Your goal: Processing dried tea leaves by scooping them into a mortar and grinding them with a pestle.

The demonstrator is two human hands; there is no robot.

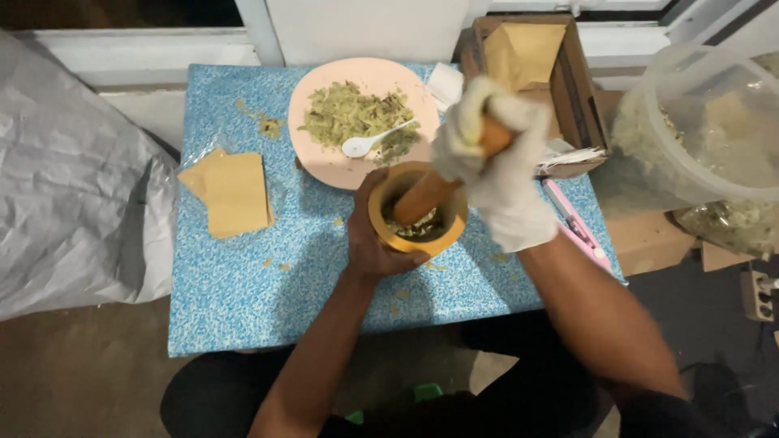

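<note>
Wrapped in a white glove, the right hand was closed firmly around the top of the wooden pestle. From that grip the pestle ran down toward about eight o'clock, and its lower end was inside the yellow mortar. The bare left hand was clasped on the mortar's near wall, at about seven o'clock from the gloved hand. The mortar stood on the blue table, just beside the pink plate of green leaves at its eleven o'clock. Crushed leaves lay in the mortar.
</note>
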